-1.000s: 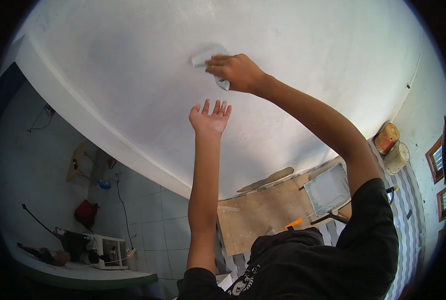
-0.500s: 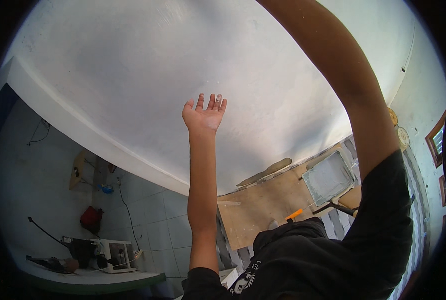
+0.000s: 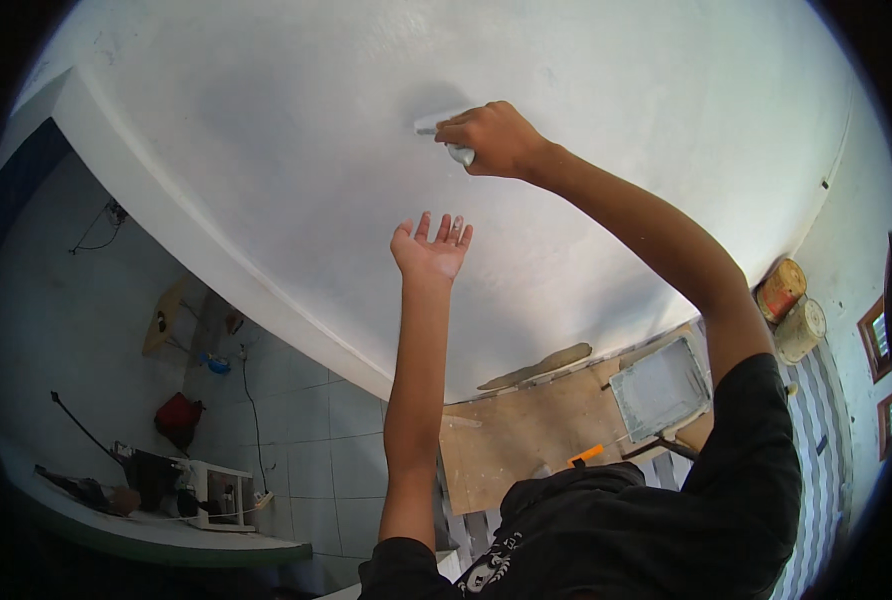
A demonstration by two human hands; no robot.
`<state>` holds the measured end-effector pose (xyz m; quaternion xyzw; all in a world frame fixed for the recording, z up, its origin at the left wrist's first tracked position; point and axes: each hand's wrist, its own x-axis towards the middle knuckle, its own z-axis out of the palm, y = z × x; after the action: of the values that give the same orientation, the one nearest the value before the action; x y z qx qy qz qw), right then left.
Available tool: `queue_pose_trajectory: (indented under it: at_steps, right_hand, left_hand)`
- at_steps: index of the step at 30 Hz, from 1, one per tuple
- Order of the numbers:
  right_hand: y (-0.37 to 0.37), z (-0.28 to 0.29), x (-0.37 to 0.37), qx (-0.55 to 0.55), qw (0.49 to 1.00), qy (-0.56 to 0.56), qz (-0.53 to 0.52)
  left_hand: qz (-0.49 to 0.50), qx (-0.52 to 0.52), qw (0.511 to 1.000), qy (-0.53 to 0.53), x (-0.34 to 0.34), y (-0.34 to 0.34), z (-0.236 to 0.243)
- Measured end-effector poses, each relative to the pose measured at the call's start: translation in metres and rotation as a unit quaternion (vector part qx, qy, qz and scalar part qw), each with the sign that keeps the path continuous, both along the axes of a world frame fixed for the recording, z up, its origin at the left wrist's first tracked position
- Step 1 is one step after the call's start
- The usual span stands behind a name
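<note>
My right hand [image 3: 501, 140] is raised against the white wall [image 3: 316, 200], closed around a trowel [image 3: 430, 125]. The pale, flat blade shows left of the fingers, close to or on the wall; a whitish handle end sticks out below them. Most of the tool is hidden by the hand. Lower and a little to the left, my left hand [image 3: 433, 248] is held palm up with fingers spread and nothing in it. White smears mark its palm and one finger.
Below the wall lies a brown board [image 3: 506, 430] with an orange-handled tool [image 3: 586, 455]. A whitish, smeared tray [image 3: 663, 388] sits beside my right arm. Two buckets [image 3: 801, 330] stand at far right. Left of the wall's edge, a ledge [image 3: 186, 530] holds a white-framed item [image 3: 216, 495].
My right hand, out of view above before, has come down into view with the trowel. My left hand stays open, slightly further right and lower in the picture.
</note>
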<state>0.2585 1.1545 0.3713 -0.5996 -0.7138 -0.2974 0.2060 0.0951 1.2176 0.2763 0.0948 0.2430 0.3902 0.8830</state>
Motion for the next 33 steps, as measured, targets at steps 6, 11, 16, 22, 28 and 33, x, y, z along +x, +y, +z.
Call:
queue_pose_trajectory:
  at_steps: [6, 11, 16, 22, 28, 33]
  right_hand:
    - [0.027, 0.09, -0.009, -0.005, 0.973, 0.143, 0.183]
    - [0.05, 0.19, -0.022, 0.045, 0.994, 0.102, 0.018]
    - [0.008, 0.243, -0.069, 0.138, 0.986, 0.087, 0.033]
    - [0.056, 0.178, -0.021, 0.374, 0.913, -0.146, 0.078]
    - [0.066, 0.025, -0.047, 0.21, 0.967, -0.142, 0.024]
    - [0.041, -0.004, -0.077, 0.05, 0.996, 0.046, 0.05]
  left_hand:
    - [0.002, 0.0, 1.0, -0.009, -0.006, -0.008, 0.006]
    - [0.011, 0.01, 1.0, -0.003, -0.019, -0.013, 0.003]
    - [0.036, 0.012, 0.999, -0.003, -0.05, -0.002, -0.002]
    - [0.027, 0.007, 1.0, -0.009, -0.043, -0.002, -0.003]
    - [0.036, -0.009, 0.999, -0.015, -0.059, 0.014, -0.009]
    - [0.037, -0.025, 0.999, -0.011, -0.053, 0.019, -0.019]
